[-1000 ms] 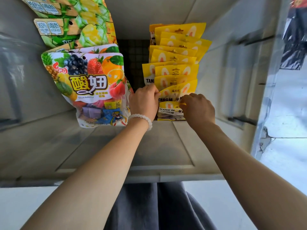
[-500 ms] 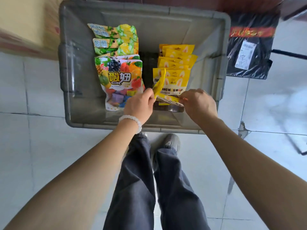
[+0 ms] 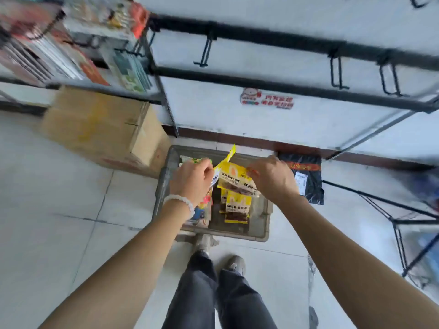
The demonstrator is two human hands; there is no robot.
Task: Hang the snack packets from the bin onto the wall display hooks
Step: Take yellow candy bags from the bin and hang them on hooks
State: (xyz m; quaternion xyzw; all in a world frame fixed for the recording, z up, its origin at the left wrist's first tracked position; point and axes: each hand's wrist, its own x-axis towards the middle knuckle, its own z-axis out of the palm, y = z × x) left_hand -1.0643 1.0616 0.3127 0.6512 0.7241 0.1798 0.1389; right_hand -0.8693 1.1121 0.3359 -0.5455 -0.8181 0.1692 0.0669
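Above the grey bin point(image 3: 164, 184) on the floor, both hands hold yellow snack packets point(image 3: 234, 179). My left hand point(image 3: 192, 180), with a white bead bracelet at the wrist, grips the left edge of the bunch, and one packet sticks up edge-on from it. My right hand point(image 3: 270, 179) pinches the right top corner. More yellow packets point(image 3: 237, 207) lie in the bin below, with colourful fruit packets point(image 3: 204, 210) partly hidden under my left wrist. Empty black display hooks point(image 3: 204, 53) and more hooks point(image 3: 337, 72) jut from rails on the white wall above.
A cardboard box point(image 3: 102, 124) stands left of the bin. Stocked shelves point(image 3: 71, 43) fill the upper left. A black plastic bag point(image 3: 306, 179) lies right of the bin, and a black wire rack point(image 3: 403, 222) stands at the right. My legs and shoes point(image 3: 235, 264) are just behind the bin.
I have risen from the bin and the view has swung up to the wall hooks. Both hands lifted the yellow packets out of the bin.
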